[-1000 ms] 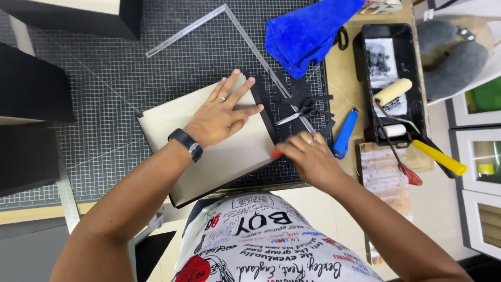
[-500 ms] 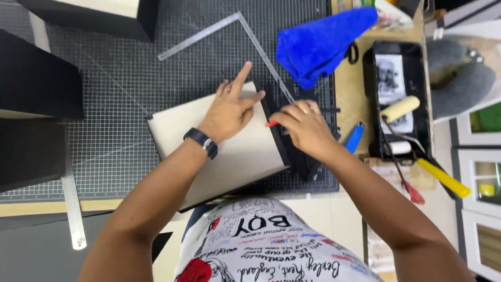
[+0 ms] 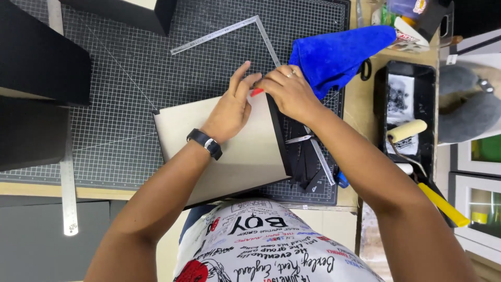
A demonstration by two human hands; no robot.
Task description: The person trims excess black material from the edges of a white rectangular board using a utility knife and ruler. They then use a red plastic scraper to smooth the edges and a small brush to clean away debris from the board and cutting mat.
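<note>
Both hands have moved to the board's (image 3: 229, 151) far right corner. Our left hand (image 3: 229, 107) presses flat; right hand (image 3: 287, 91) pinches something red. We should keep firm, even pressure along the black edge (image 3: 276, 133).

Bare-armed, the person wears a black wristwatch (image 3: 204, 143) with a metal clasp on the left wrist, a ring (image 3: 287, 74) on the right hand (image 3: 289, 91), red-painted nails, and a white, print-covered shirt (image 3: 271, 243).

The right hand (image 3: 289, 91) hides the far right corner of the flat beige board (image 3: 245, 156); the black box (image 3: 130, 13) is cut off by the top edge.
</note>
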